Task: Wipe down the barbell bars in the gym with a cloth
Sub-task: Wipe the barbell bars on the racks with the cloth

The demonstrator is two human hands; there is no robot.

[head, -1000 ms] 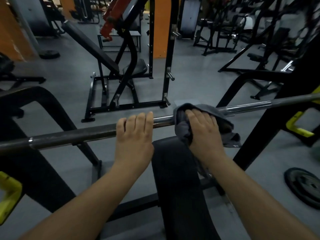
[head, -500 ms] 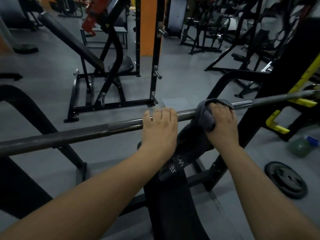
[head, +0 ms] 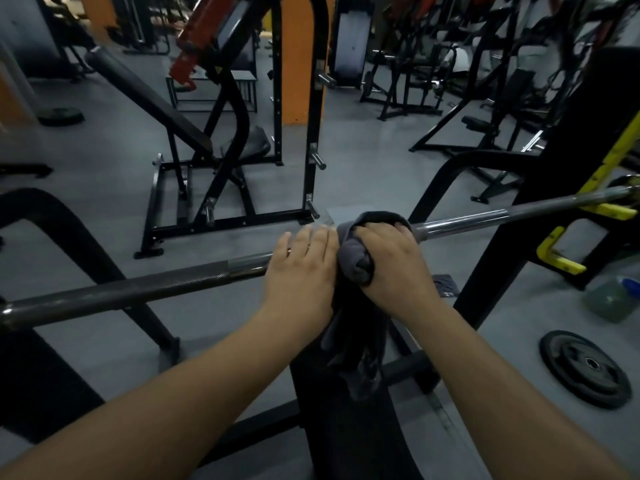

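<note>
Subject: barbell bar (head: 138, 292). Runs from left edge at mid-height up to right edge, sloping upward to the right in frame. Dark knurled section at left; smooth shiny steel nr centre and right of hands.
Bar support: right end sits by a yellow hook (head: 604, 209) on the black rack upright (head: 502, 265), right of frame. Left end runs out of frame.
Cloth: dark grey cloth (head: 356, 261), bunched and wrapped over bar at centre of frame. Loose tail hangs below bar, in front of bench pad.
R hand: right hand (head: 394, 268), centre, on top of cloth. Fingers curled over cloth and bar, clamping cloth to bar.
L hand: left hand (head: 301, 271), immed. left of cloth, touching it, bare on the steel. Fingers close together, hooked over top of bar. Thumb hidden; fingertips blurred.
Forearms: both enter from bottom corners, converging on bar.
Bench: black bench pad (head: 346, 445), bottom centre, below bar.
Floor: grey floor (head: 363, 161). Black weight plate (head: 585, 368) lying flat, lower right. Green bottle (head: 613, 299) w/ blue cap at right edge, above plate; blurred.
Background: black-framed incline machine (head: 221, 140), upper centre-left; orange pillar (head: 294, 64) behind it. Second plate (head: 60, 116) on floor, upper left. More machines upper right, too dim for detail.
</note>
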